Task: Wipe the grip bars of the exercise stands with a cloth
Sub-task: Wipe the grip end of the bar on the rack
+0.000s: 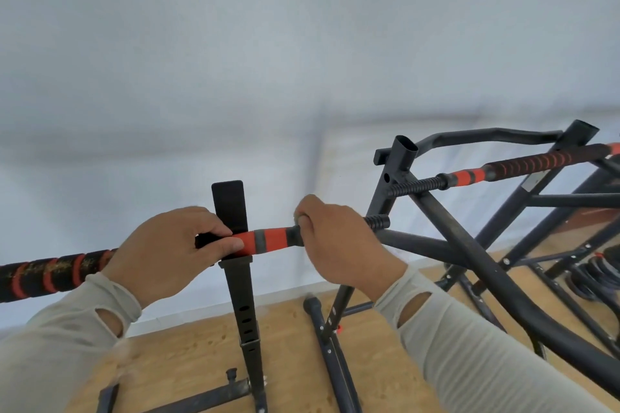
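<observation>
Both grips closed on the near grip bar (pixel 268 240): left hand (pixel 167 251) beside the upright post (pixel 240 278), right hand (pixel 339 245) pinching a barely visible cloth (pixel 297 215). A second bar (pixel 503 169) lies behind, right.

Cloth barely visible inside right hand (pixel 330 238), near grip bar (pixel 271 238) cut off left, far wall blurred — featureless
</observation>
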Demonstrator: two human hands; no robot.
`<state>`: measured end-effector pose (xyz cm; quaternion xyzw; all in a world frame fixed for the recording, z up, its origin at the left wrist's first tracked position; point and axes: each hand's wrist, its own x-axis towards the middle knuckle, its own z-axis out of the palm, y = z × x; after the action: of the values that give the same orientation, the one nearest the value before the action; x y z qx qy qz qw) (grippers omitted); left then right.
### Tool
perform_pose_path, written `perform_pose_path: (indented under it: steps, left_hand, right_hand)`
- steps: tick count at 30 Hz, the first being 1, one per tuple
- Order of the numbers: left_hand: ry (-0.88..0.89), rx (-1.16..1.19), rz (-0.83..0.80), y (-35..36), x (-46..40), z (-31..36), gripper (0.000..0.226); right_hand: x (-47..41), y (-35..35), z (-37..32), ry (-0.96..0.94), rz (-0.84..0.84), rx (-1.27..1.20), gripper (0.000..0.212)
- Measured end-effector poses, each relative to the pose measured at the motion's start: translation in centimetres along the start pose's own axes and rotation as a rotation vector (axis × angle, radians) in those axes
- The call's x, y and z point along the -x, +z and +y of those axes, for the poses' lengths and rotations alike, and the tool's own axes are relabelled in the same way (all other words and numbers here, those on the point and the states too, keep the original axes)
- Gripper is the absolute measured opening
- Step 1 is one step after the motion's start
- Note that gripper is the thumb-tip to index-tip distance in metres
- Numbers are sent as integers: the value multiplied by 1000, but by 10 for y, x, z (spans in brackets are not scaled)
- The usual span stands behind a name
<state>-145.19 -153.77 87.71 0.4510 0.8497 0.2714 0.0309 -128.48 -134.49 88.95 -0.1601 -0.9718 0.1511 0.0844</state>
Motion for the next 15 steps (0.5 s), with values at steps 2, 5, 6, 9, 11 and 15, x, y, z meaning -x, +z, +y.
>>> perform_pose_path:
  steps: [2,5,6,9,11,15]
  left_hand:
    - [9,-2,2,0,0,1,13]
    - [10,5,3,0,1,5,12]
    - [15,1,4,1,1,6,12]
    - [42,-20,12,2,3,9,13]
    - [50,-31,17,2,3,8,18]
    - [54,-36,20,3,1,5,23]
  right_hand:
    - [7,-7,10,-22,-2,2,17]
    - [12,-26,27,-36,-100,55,16]
    - [10,-32,28,-36,-142,82,15]
    - [-4,-50,39,29,-246,184,16]
    - [-10,-66,56,132,-279,273,20]
    - [-6,-72,58,173,-290,320,24]
